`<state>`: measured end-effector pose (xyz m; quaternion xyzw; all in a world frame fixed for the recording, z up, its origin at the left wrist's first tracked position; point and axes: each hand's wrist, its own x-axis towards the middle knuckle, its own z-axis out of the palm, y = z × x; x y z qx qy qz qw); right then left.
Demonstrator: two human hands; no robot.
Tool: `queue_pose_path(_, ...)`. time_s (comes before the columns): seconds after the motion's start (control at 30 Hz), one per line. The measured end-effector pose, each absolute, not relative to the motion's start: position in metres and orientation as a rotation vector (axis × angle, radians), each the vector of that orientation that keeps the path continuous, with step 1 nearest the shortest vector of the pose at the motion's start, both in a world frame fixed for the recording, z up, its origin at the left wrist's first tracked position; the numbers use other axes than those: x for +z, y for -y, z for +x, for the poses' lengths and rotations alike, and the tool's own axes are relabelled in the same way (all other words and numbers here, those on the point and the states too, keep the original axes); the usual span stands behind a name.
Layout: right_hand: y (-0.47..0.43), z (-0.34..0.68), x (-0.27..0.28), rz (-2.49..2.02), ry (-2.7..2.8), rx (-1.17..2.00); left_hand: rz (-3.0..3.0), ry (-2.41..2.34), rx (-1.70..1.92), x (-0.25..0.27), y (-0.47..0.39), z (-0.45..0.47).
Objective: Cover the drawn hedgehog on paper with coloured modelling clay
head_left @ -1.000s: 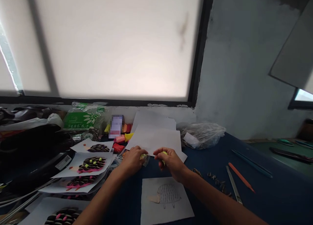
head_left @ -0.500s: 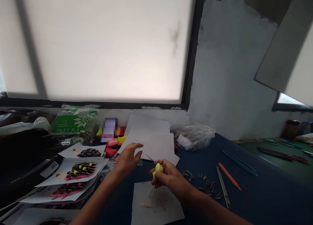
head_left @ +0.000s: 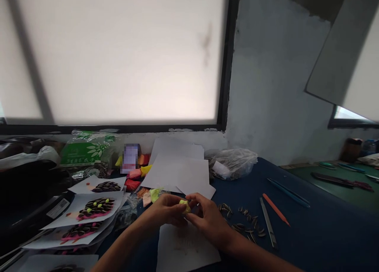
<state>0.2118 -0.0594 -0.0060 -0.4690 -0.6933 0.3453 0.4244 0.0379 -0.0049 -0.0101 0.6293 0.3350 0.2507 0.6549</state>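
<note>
A small pale-yellow lump of soft clay [head_left: 185, 207] sits between my hands. My left hand [head_left: 169, 209] is closed, its thumb and fingertips pinching the lump's left side. From the other side, the thumb and fingers of my right hand [head_left: 209, 218] press on it. Below them lies a white sheet [head_left: 186, 254] with a faint drawing, partly covered by my hands. Just behind my left hand is a yellow-green clay piece or packet [head_left: 155, 194], beside a peach one [head_left: 147, 199].
Sunflower seeds [head_left: 251, 220], a metal blade-like tool [head_left: 268, 223], an orange tool [head_left: 276, 209] and blue tweezers [head_left: 288, 193] lie to the right. Seed-decorated hedgehog pictures [head_left: 96, 207] are stacked left. Blank paper [head_left: 180, 171] and a clear plastic bag [head_left: 237, 163] are behind.
My left hand has come down and right from open in the air to meet my right hand at the clay. The yellow-green piece behind my left hand now shows.
</note>
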Motion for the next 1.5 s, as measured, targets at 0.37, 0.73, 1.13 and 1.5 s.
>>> queue_pose_path(0.37, 0.054, 0.219, -0.006, -1.1, 1.667, 0.904, 1.307, -0.662, 0.667, -0.008, -0.001, 0.038)
queue_pose_path(0.73, 0.033, 0.209, -0.004, -1.062, 1.677, 0.847, 1.538, -0.822, 0.718, 0.0, -0.007, 0.028)
queue_pose_path(1.13, 0.035, 0.212, 0.0, -1.132, 1.612, 0.804, 1.393, -0.822, 0.861, -0.015, -0.004, 0.041)
queue_pose_path(1.5, 0.037, 0.216, 0.006, -1.022, 1.661, 0.725, 1.257, -0.764, 0.92, -0.009, 0.0, 0.045)
